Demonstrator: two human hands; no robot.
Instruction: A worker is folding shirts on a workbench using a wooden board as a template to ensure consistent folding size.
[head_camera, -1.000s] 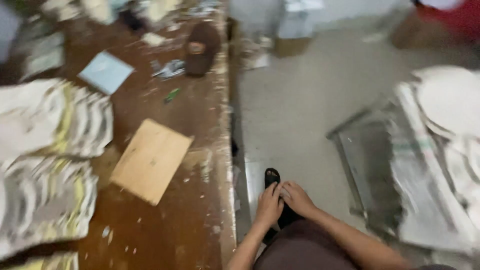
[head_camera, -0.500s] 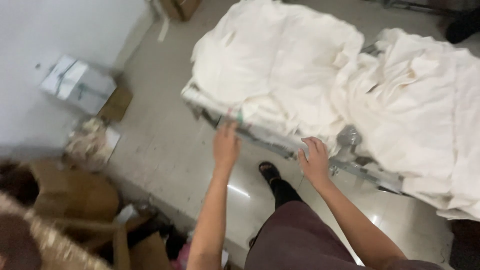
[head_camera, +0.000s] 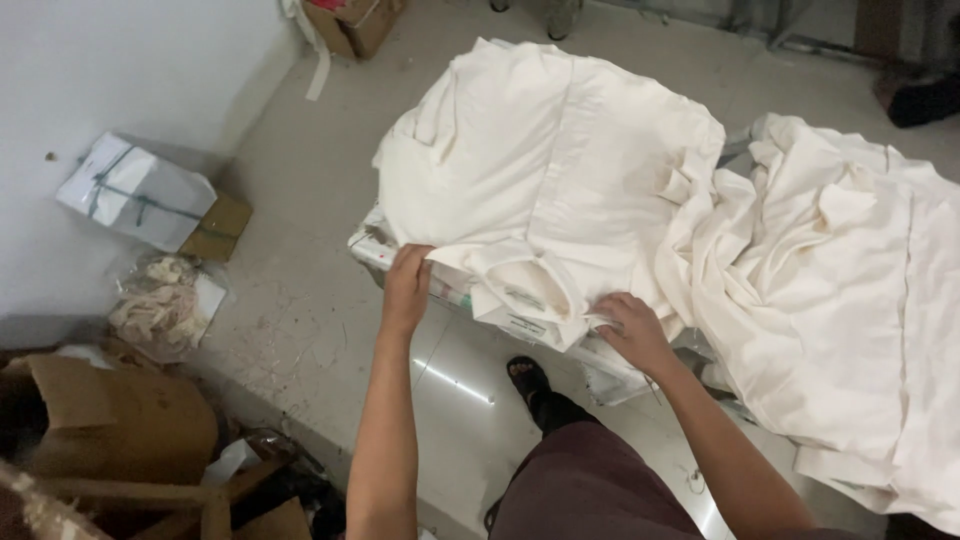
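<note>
1. Nearest, a dark sandalled foot (head_camera: 527, 378) is seen on the grey floor (head_camera: 300, 330).
2. Left hand (head_camera: 407, 285): fingers are closed on the near edge of the folded cream cloth stack (head_camera: 545, 170).
3. Right hand (head_camera: 632, 330): fingers are curled, gripping a folded corner of the same stack.
4. Beside it, at right, a loose cream cloth heap (head_camera: 840, 290) is draped.
5. Farther off, a wrapped white bundle (head_camera: 135, 190) lies by the wall (head_camera: 100, 70).
</note>
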